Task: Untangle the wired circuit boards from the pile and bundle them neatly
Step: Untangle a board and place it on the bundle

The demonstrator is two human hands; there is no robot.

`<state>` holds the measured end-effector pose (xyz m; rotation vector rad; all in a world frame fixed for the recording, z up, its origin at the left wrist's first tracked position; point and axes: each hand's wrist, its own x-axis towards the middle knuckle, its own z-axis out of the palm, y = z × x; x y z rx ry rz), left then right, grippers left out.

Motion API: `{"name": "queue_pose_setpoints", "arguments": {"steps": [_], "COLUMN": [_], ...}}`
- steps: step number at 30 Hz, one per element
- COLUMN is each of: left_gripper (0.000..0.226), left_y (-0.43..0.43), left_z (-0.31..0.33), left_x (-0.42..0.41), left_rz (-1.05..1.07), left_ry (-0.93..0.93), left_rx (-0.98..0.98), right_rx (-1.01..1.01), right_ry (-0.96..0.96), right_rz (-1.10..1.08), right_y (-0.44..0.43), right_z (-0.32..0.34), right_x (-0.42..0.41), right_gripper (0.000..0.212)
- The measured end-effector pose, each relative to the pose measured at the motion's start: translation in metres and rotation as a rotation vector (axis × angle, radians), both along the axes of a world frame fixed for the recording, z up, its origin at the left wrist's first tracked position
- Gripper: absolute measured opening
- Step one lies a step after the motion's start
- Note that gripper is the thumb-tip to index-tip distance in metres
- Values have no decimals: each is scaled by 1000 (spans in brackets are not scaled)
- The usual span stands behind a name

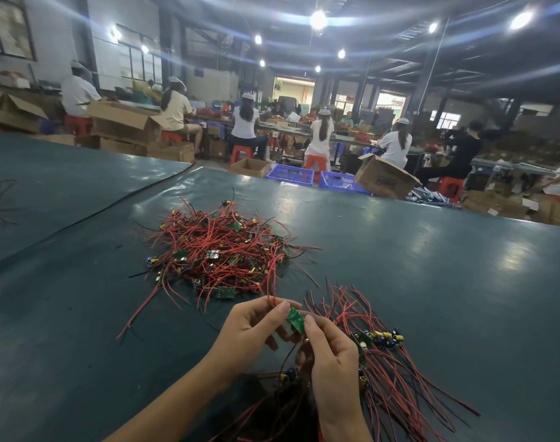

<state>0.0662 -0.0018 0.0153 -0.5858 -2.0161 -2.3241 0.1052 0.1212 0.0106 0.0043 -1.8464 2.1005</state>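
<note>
Head view: left hand [253, 327] pinches a red wire [273, 282], right hand [333, 371] pinches the green circuit board [296, 319]; its long axis slants upper-left to lower-right, wire running toward the pile [221, 250].

A dark green worktop [431, 266] fills the foreground. Beyond it, seated workers [321, 135] face long tables among cardboard boxes [384, 180] and blue crates [291, 175]. Round ceiling lamps [318, 19] glare overhead.

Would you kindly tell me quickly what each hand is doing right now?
Left hand: pinches a red wire just above the green circuit board.
Right hand: pinches the green circuit board.
</note>
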Motion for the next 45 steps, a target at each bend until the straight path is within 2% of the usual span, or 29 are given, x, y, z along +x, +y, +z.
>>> {"name": "queue_pose_setpoints", "arguments": {"steps": [5, 9, 14, 18, 22, 25, 29, 34, 41, 45], "left_gripper": [26, 27, 31, 28, 24, 24, 29, 16, 38, 43], "left_y": [-1, -3, -5, -7, -9, -9, -8, -7, -4, -5], "left_z": [2, 5, 7, 10, 9, 10, 11, 11, 10, 10], "left_x": [-1, -2, -3, -2, 0, 1, 0, 0, -1, -3], "left_rz": [8, 44, 13, -51, -111, -146, -144, -130, -91, -81], "left_ry": [-91, -142, -174, -161, -141, -127, -118, -98, -234, -299], "left_rx": [102, 163, 230, 234, 212, 179, 160, 125, 93, 46], "right_rx": [22, -2, 78, 14, -71, -79, -148, -198, -77, 3], "right_ry": [28, 28, 9, 9, -3, -81, -106, -91, -38, -11], "right_rz": [-51, -53, 99, 154, 181, 124, 127, 137, 101, 98], "right_y": [-3, 1, -2, -5, -2, 0, 1, 2, -2, -6], "right_z": [-1, -1, 0, -3, 0, -1, -1, -4, -2, -2], "right_x": [1, 2, 4, 4, 3, 1, 2, -2, 0, 1], "right_gripper": [22, 5, 33, 56, 51, 60, 47, 25, 23, 15]}}
